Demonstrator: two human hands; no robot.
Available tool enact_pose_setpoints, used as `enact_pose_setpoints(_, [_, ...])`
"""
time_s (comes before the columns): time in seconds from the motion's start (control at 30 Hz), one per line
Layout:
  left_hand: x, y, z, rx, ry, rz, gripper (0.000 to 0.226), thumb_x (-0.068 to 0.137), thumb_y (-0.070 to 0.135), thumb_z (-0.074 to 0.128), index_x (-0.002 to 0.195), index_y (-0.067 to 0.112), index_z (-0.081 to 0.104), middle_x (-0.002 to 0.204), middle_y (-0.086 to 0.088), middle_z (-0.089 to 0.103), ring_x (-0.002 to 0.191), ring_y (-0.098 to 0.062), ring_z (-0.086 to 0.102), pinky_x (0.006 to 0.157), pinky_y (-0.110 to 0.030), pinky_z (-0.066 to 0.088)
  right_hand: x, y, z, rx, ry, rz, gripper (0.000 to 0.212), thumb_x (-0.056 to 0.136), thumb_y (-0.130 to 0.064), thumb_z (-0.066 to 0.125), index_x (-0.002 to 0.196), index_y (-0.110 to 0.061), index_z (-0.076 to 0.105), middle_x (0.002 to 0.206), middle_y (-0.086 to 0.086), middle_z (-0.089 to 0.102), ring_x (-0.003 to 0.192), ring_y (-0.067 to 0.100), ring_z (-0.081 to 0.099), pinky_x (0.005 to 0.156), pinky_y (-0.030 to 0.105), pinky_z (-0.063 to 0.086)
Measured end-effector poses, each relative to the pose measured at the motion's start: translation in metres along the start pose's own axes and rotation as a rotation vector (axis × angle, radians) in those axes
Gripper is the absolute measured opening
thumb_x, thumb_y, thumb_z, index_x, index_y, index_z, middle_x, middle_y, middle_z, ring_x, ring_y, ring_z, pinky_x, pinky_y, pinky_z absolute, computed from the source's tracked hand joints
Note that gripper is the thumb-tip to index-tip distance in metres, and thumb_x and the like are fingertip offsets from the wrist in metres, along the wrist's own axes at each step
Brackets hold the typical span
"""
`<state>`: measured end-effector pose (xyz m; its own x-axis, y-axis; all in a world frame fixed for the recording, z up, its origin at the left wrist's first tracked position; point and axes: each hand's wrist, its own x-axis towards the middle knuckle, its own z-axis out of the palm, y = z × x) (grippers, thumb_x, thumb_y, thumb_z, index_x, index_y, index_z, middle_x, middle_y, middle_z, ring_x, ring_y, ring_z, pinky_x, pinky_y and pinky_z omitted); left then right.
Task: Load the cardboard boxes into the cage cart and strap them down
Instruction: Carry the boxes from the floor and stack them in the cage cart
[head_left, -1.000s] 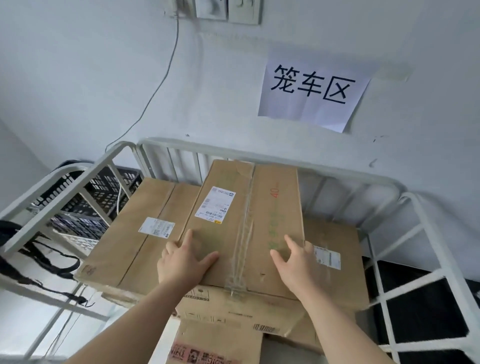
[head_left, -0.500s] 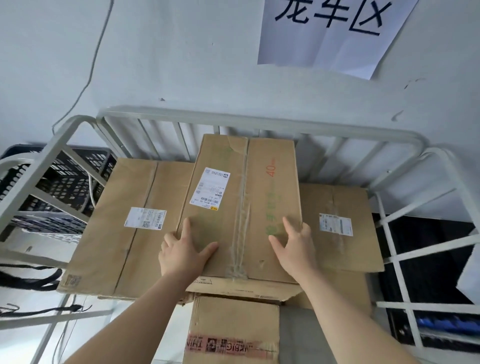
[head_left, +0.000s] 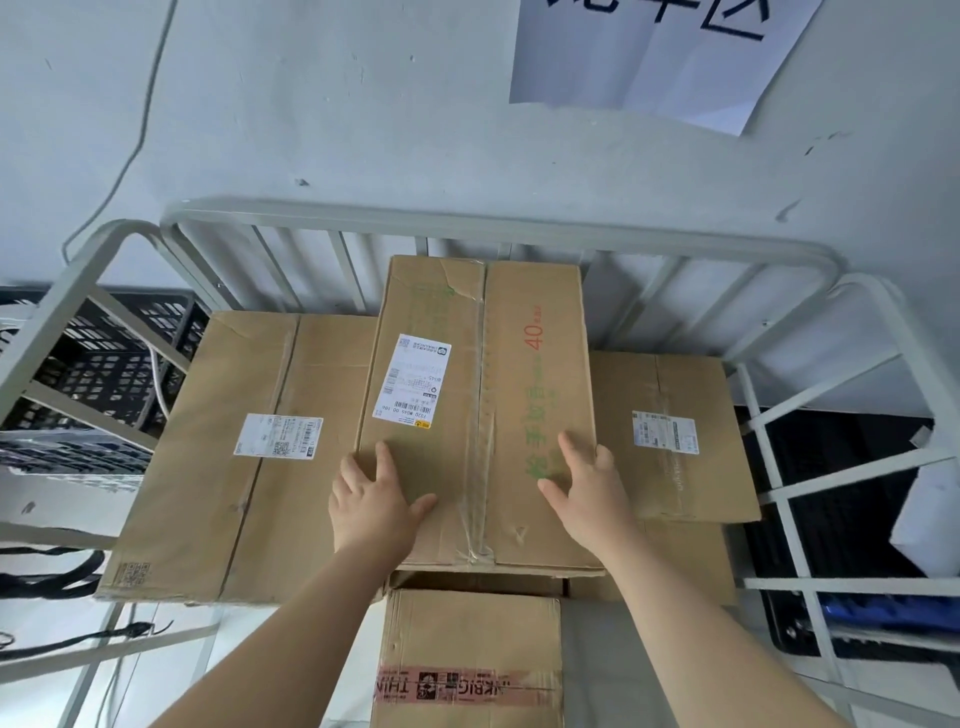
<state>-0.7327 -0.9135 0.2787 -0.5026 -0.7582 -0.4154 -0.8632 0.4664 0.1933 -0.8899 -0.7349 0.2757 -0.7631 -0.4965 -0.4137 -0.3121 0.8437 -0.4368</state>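
Head view looks down on a stack of cardboard boxes inside the cage cart (head_left: 498, 221), and the matter turns on the top box (head_left: 478, 364). Its long axis runs from the cart's open front toward the back rail, straight away from the person. Its far end lies close against the back bars, though whether it touches them cannot be told. Its near end sits just ahead of both wrists, over a lower taped box (head_left: 470, 654) at the front.

The top box rests across two flatter ones, bridging them: the left box (head_left: 249, 457) toward the cart's left side and the right box (head_left: 675, 436) toward its right side.

The left hand (head_left: 371, 501) lies palm down on the near left part of the lid, fingers (head_left: 384, 457) straight and spread, thumb splayed inward, the outer fingers reaching the box's left edge. The right hand (head_left: 587, 493) mirrors it on the near right part, fingers (head_left: 569, 447) straight, the outer ones at the right edge. Neither hand curls round anything; both press flat on cardboard. They are equally near.

As the box lies ahead of the fingertips, the likely step is seating or squaring it against the back rail. No strap is visible, so tying down looks undone
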Motion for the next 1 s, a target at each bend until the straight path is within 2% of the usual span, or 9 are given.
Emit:
enact_pose_setpoints(0.1, [-0.008, 0.02, -0.01, 0.055, 0.081, 0.131, 0.079, 0.091, 0.059, 0.045, 0.151, 0.02, 0.012, 0.156, -0.017, 0.011, 0.144, -0.034, 0.011, 0.118, -0.043, 0.013, -0.013, 0.006, -0.011, -0.035, 0.076, -0.019, 0.06, 0.096, -0.038, 0.049, 0.148, -0.019, 0.028, 0.155, 0.013, 0.021, 0.144, 0.027, 0.018, 0.115, 0.038, 0.024])
enact_pose_setpoints(0.23, [-0.027, 0.066, -0.015, -0.005, 0.129, 0.348, 0.057, 0.094, 0.05, 0.044, 0.142, 0.02, 0.036, 0.149, -0.001, 0.036, 0.138, -0.024, 0.027, 0.112, -0.036, 0.021, -0.033, 0.036, -0.035, -0.04, 0.176, -0.027, 0.053, 0.098, -0.032, 0.046, 0.145, -0.01, 0.036, 0.154, 0.007, 0.029, 0.143, 0.02, 0.022, 0.117, 0.033, 0.021])
enact_pose_setpoints(0.4, [-0.059, 0.137, -0.001, -0.119, 0.075, 0.522, 0.049, 0.096, 0.044, 0.043, 0.139, 0.022, 0.044, 0.141, 0.004, 0.047, 0.13, -0.022, 0.04, 0.105, -0.035, 0.033, -0.049, 0.1, -0.072, -0.045, 0.24, 0.026, 0.05, 0.098, -0.03, 0.047, 0.142, -0.008, 0.041, 0.15, 0.006, 0.038, 0.139, 0.019, 0.032, 0.113, 0.032, 0.03])
enact_pose_setpoints(0.5, [-0.073, 0.184, 0.021, -0.152, 0.051, 0.572, 0.046, 0.096, 0.042, 0.043, 0.137, 0.021, 0.047, 0.138, 0.004, 0.05, 0.124, -0.022, 0.044, 0.102, -0.033, 0.036, -0.046, 0.146, -0.092, -0.04, 0.275, 0.04, 0.046, 0.097, -0.028, 0.05, 0.136, -0.004, 0.046, 0.138, 0.008, 0.05, 0.127, 0.023, 0.046, 0.104, 0.035, 0.041])
enact_pose_setpoints(0.6, [-0.081, 0.231, 0.056, -0.14, -0.004, 0.577, 0.05, 0.096, 0.042, 0.043, 0.14, 0.02, 0.044, 0.14, 0.002, 0.048, 0.127, -0.022, 0.042, 0.104, -0.032, 0.035, -0.034, 0.196, -0.104, -0.062, 0.285, 0.061, 0.041, 0.095, -0.026, 0.053, 0.129, -0.002, 0.052, 0.128, 0.011, 0.057, 0.12, 0.028, 0.051, 0.098, 0.035, 0.042])
enact_pose_setpoints(0.7, [-0.077, 0.272, 0.1, -0.114, -0.07, 0.523, 0.049, 0.096, 0.042, 0.044, 0.14, 0.019, 0.043, 0.139, 0.001, 0.048, 0.125, -0.022, 0.044, 0.102, -0.032, 0.037, -0.01, 0.247, -0.107, -0.08, 0.257, 0.069, 0.044, 0.096, -0.029, 0.05, 0.134, -0.006, 0.049, 0.133, 0.01, 0.054, 0.124, 0.025, 0.048, 0.1, 0.032, 0.04])
enact_pose_setpoints(0.8, [-0.058, 0.303, 0.148, -0.108, -0.142, 0.396, 0.049, 0.095, 0.039, 0.046, 0.139, 0.018, 0.042, 0.138, -0.001, 0.047, 0.122, -0.022, 0.045, 0.095, -0.031, 0.04, 0.022, 0.295, -0.1, -0.085, 0.222, 0.076, 0.046, 0.098, -0.033, 0.046, 0.138, -0.009, 0.045, 0.137, 0.009, 0.05, 0.128, 0.024, 0.044, 0.102, 0.034, 0.039])
enact_pose_setpoints(0.9, [-0.026, 0.32, 0.195, -0.116, -0.201, 0.283, 0.06, 0.094, 0.039, 0.05, 0.147, 0.019, 0.028, 0.143, -0.005, 0.039, 0.125, -0.023, 0.042, 0.096, -0.034, 0.041, 0.059, 0.334, -0.085, -0.085, 0.186, 0.064, 0.049, 0.098, -0.034, 0.045, 0.141, -0.011, 0.041, 0.144, 0.01, 0.044, 0.134, 0.024, 0.038, 0.107, 0.036, 0.035])
enact_pose_setpoints(1.0, [0.007, 0.327, 0.237, -0.111, -0.245, 0.193, 0.075, 0.092, 0.042, 0.053, 0.152, 0.022, 0.012, 0.154, -0.01, 0.022, 0.138, -0.028, 0.028, 0.108, -0.04, 0.034, 0.096, 0.364, -0.062, -0.057, 0.147, 0.074, 0.052, 0.098, -0.036, 0.044, 0.144, -0.014, 0.036, 0.148, 0.011, 0.037, 0.139, 0.025, 0.031, 0.11, 0.038, 0.033])
